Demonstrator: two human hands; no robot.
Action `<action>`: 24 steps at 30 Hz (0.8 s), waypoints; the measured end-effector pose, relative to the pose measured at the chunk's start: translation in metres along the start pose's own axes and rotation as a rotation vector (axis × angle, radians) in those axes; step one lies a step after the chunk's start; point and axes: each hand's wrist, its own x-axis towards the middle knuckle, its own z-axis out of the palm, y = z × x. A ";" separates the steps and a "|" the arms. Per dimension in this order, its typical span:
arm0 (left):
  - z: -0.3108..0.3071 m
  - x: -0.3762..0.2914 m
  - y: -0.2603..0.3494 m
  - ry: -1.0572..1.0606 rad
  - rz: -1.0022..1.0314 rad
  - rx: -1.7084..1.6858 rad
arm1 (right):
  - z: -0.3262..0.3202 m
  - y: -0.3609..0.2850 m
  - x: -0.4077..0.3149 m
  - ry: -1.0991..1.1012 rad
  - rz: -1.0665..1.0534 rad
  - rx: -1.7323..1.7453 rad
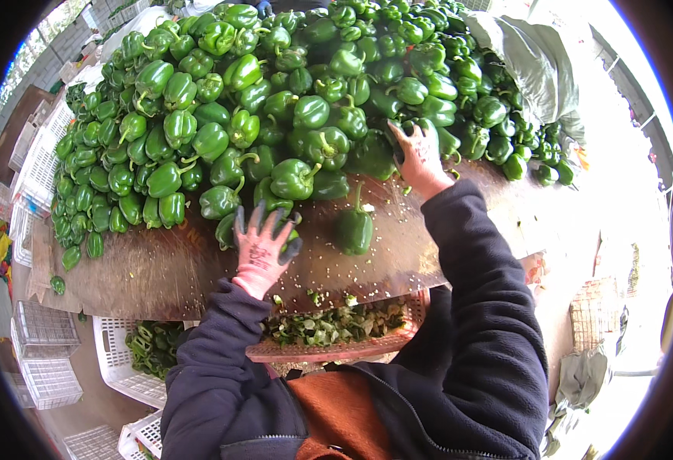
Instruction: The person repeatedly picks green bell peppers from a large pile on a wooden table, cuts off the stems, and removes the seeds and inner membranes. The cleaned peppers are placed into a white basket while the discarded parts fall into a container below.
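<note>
A large heap of green bell peppers (pixel 244 126) covers the back of a worn wooden tabletop (pixel 141 270). My left hand (pixel 261 247), in a pink glove with dark fingertips, lies palm down at the heap's front edge. Its fingers are spread over green pepper that shows beside and between them; the grip underneath is hidden. Farther back on the right, my right hand (pixel 420 152), gloved alike, curls its fingers over a pepper at the heap's edge, its palm side out of sight. Between my hands, a single bell pepper (pixel 355 230) stands apart with its stem pointing away from me.
Below the table edge, a red plastic basket (pixel 336 352) holds green and pale trimmings (pixel 336 326). A white crate (pixel 135 385) with cut green peppers (pixel 151 348) sits to its left. Stacked crates (pixel 48 356) stand farther left. A pale cloth (pixel 535 63) drapes the heap's right side.
</note>
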 end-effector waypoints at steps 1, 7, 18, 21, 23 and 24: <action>-0.004 -0.004 -0.001 -0.056 -0.041 0.033 | 0.004 0.001 -0.013 0.029 0.057 0.126; -0.025 -0.007 0.031 0.102 -0.010 0.048 | 0.003 0.003 -0.077 -0.132 0.621 1.909; -0.009 0.039 0.135 -0.126 -0.451 -1.137 | -0.051 -0.076 -0.124 -0.483 0.401 1.912; -0.012 0.025 0.126 -0.201 -0.391 -1.013 | -0.064 -0.081 -0.140 -0.608 0.398 1.769; -0.017 0.016 0.124 -0.215 -0.283 -0.868 | -0.068 -0.084 -0.149 -0.596 0.365 1.594; -0.019 0.013 0.125 -0.269 -0.255 -0.779 | -0.068 -0.085 -0.153 -0.554 0.294 1.483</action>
